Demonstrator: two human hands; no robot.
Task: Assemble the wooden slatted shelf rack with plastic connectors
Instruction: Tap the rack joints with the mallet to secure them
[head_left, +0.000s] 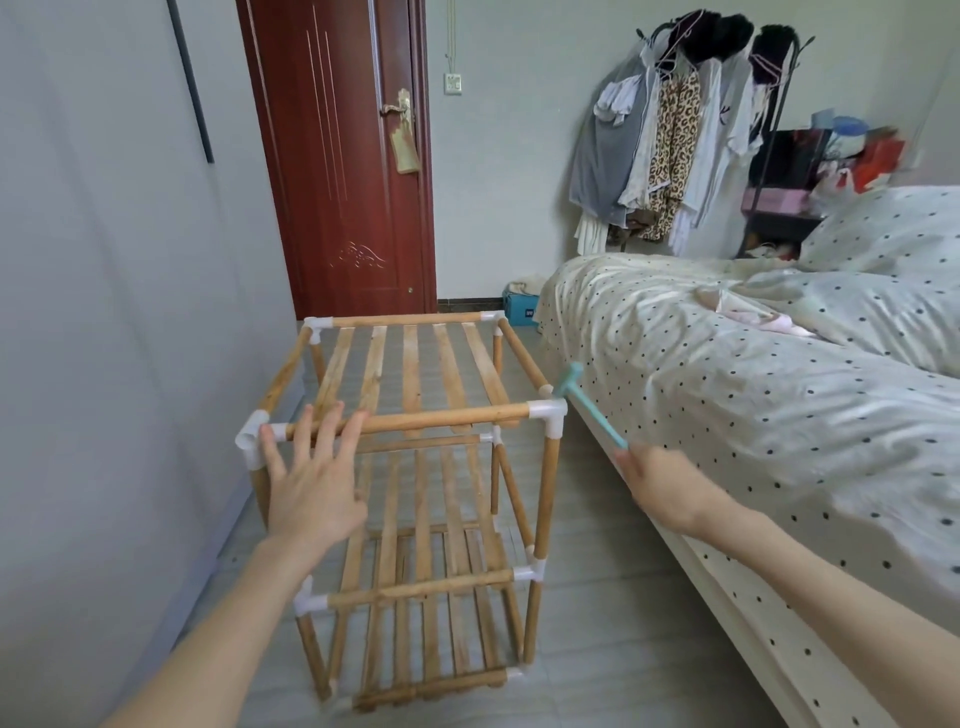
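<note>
Three slatted tiers make up the wooden shelf rack, which stands upright on the tiled floor at the middle of the view, between a grey wall at 9 o'clock and a bed at 3 o'clock. White plastic connectors join its round poles at the corners; the near right top connector and the near left top connector cap the front top rail.

Of the two hands, the left hand lies flat with fingers spread and straight, its fingertips resting on the front top rail just beside the near left connector and its thumb pointing towards 3 o'clock. The right hand grips the handle end of a small teal plastic hammer, fingers curled round it. The hammer slants up towards 11 o'clock, and its head sits right at the near right top connector; whether it touches cannot be told.

Beyond the rack at 12 o'clock is a closed dark red door. At 1 o'clock a clothes stand carries hanging garments. The bed wears a pale spotted cover.
</note>
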